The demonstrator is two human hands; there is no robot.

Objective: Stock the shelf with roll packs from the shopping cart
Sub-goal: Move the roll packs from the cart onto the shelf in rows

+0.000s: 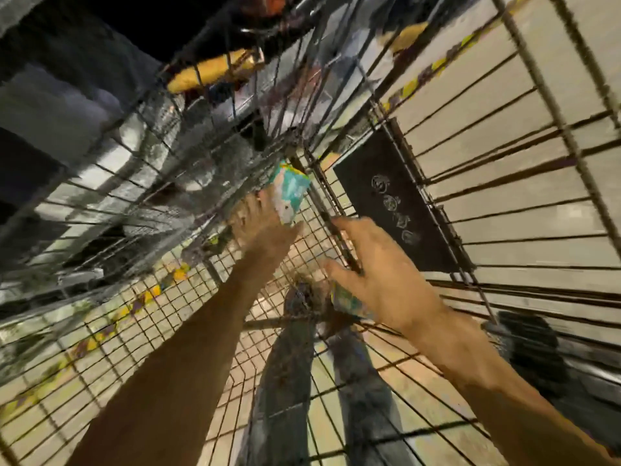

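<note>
I look down into a wire shopping cart (188,331). A teal and white roll pack (290,191) stands near the cart's far corner. My left hand (265,227) reaches deep into the cart and grips the pack's lower end between thumb and fingers. My right hand (383,274) hovers inside the cart near its right wall, fingers spread and straight, touching the wire. A second teal and yellow roll pack (349,302) lies on the cart floor just under the right palm, mostly hidden by it. The picture is blurred by motion.
A black panel (396,203) with pale symbols hangs on the cart's right wall. Jeans-clad legs (292,381) show through the mesh floor. A yellow object (211,74) lies beyond the cart's far end. A black wheel (531,351) sits at the right.
</note>
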